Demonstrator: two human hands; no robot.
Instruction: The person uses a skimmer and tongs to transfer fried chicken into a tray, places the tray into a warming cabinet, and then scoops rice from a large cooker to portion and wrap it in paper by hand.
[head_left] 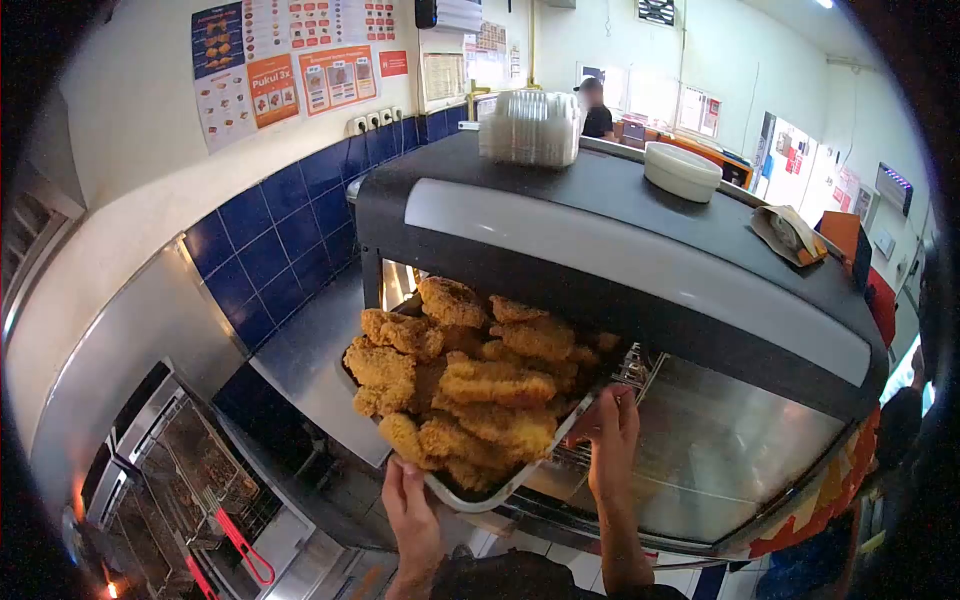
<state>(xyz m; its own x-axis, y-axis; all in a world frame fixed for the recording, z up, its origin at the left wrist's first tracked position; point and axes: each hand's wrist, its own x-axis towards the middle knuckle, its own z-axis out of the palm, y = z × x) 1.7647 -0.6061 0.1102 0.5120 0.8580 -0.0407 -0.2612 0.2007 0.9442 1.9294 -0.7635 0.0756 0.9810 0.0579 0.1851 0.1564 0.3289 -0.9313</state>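
A metal tray (470, 503) heaped with breaded fried chicken (490, 385) is held up in front of me, tilted, at the opening of a heated display cabinet (640, 240). My left hand (411, 505) grips its near left corner, thumb on the rim and the other fingers hidden beneath. On the tray's right edge, my right hand (612, 430) has hold of the side, its fingers partly hidden by the rim. The tray's far edge reaches under the cabinet's dark hood, close to a wire rack (640, 365) inside.
Clear plastic containers (530, 127), white round lids or bowls (683, 170) and a paper packet (788, 235) sit on the cabinet. Fryer baskets with red handles (243, 545) stand lower left. A steel counter (325, 350) runs along the blue tiles. A person (596, 110) is in the background.
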